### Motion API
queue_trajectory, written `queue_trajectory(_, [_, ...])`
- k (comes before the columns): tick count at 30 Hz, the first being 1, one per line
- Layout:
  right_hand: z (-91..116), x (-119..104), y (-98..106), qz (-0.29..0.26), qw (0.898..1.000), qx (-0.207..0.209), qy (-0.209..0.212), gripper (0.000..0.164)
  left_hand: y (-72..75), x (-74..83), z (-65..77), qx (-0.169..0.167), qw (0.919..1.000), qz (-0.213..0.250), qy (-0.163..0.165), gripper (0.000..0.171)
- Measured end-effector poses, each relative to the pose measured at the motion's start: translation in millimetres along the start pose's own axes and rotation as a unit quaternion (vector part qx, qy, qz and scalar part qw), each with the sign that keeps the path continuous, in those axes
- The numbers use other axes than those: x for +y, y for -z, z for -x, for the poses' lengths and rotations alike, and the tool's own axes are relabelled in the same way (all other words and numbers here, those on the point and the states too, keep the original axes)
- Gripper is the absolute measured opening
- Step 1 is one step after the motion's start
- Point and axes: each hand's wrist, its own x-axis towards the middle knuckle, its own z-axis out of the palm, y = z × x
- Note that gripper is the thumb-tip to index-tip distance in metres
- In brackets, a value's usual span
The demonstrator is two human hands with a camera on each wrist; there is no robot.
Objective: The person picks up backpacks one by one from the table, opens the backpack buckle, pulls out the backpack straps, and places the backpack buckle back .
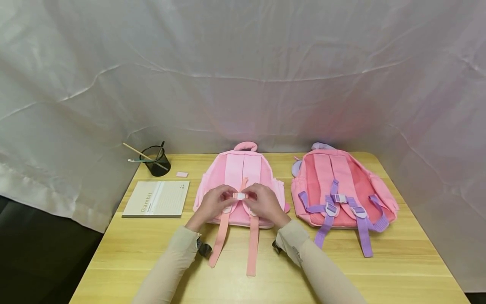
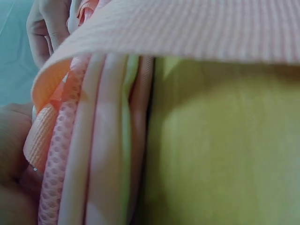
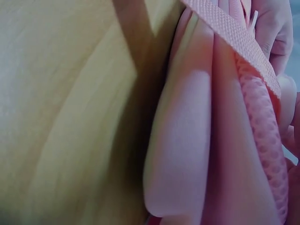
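Observation:
A light pink backpack point(image 1: 243, 164) lies on the table with its shoulder straps facing up. Over its middle, a white chest-strap buckle point(image 1: 240, 196) with orange webbing spans the two hands. The left hand point(image 1: 216, 202) pinches the buckle's left end between thumb and fingers. From the other side, the right hand point(image 1: 263, 202) pinches the right end. Two peach webbing tails point(image 1: 252, 249) hang from the straps toward the front. In the left wrist view a webbing strap point(image 2: 187, 30) crosses close to the camera; the right wrist view shows the pack's lower edge point(image 3: 187, 131).
To the right lies a second, coral pink backpack point(image 1: 320, 181) with purple straps and a buckle. At the left are a notebook point(image 1: 159, 200), a small eraser point(image 1: 182, 174) and a black mesh cup point(image 1: 158, 165) holding pencils. Grey cloth point(image 1: 243, 84) hangs behind the table.

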Motion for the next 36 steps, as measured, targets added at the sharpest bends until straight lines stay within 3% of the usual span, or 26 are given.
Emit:
queue_trajectory(18, [-0.7,7.1,-7.2,-0.038,0.999,-0.017,-0.016,0.025,-12.1,-8.4,6.2,0.031,0.9992,-0.021,-0.014,0.024])
queue_trajectory(36, [-2.4,9.4,-11.0,-0.043,0.999,-0.017,-0.024,0.021,-12.9,-8.3,7.7,0.031,0.9993,-0.017,-0.009,0.024])
